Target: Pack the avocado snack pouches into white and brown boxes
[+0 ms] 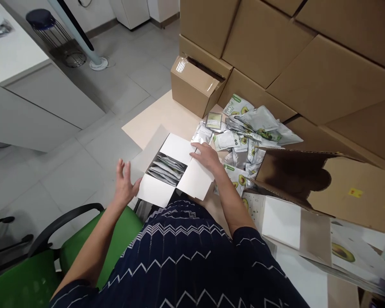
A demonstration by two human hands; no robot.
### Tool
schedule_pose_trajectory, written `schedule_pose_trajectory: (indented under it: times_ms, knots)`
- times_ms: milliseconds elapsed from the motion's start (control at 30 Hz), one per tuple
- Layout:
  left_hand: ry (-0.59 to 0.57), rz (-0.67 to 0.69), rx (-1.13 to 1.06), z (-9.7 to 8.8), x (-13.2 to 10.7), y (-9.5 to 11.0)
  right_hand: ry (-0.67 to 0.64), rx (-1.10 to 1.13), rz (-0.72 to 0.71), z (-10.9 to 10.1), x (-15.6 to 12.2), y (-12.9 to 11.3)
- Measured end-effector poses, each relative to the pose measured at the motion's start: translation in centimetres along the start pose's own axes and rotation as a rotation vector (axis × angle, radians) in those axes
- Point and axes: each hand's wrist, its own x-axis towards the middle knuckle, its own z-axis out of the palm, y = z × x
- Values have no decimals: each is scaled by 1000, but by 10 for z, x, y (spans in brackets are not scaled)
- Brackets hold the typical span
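Observation:
A white carton (pixel 160 191) sits in front of my body with its flaps folded outward. Inside it, several flat silver pouches (pixel 167 169) stand packed on edge. My left hand (pixel 124 184) is beside the carton's left flap, fingers spread and holding nothing; whether the thumb touches the flap I cannot tell. My right hand (pixel 208 156) rests at the corner of the back and right flaps, thumb and forefinger apart. Just beyond it lies a loose heap of silver and green avocado-printed pouches (pixel 240 141).
Large brown cartons (pixel 269 38) are stacked at the back right, with a smaller carton (pixel 192 85) before them. An open brown box (pixel 346 188) lies on its side at right, above flattened white boxes (pixel 282 222). A green chair (pixel 118 239) stands at lower left.

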Motion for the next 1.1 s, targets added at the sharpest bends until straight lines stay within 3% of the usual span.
schedule_pose_trajectory:
  times_ms: [67,133,200,233,367,467,633,733,900,1033,1100]
  knots:
    - [-129,-299,-344,0,-10,-1,17,13,38,2,-6,1]
    - [-379,-512,-667,-6,-17,-1,25,-1,69,2,-10,-2]
    - [-533,-593,-829,-18,-19,3,29,-38,93,2,-10,-7]
    - [-537,-599,-845,-25,-18,7,27,-60,102,1,-9,-9]
    - [-380,-514,-758,-47,-4,42,11,-116,138,1,-8,-18]
    - [-208,-382,-526,-48,8,70,10,-116,150,1,-10,-21]
    - [19,-141,25,-29,18,99,10,-134,146,0,-14,-22]
    - [37,-53,149,-9,20,109,-2,-132,151,0,-14,-23]
    - [1,109,272,27,24,110,-66,-31,101,-8,-11,-12]
    - [22,195,208,42,24,92,-151,226,-14,-22,-8,9]
    - [106,198,108,48,20,80,-194,329,-23,-28,-6,19]
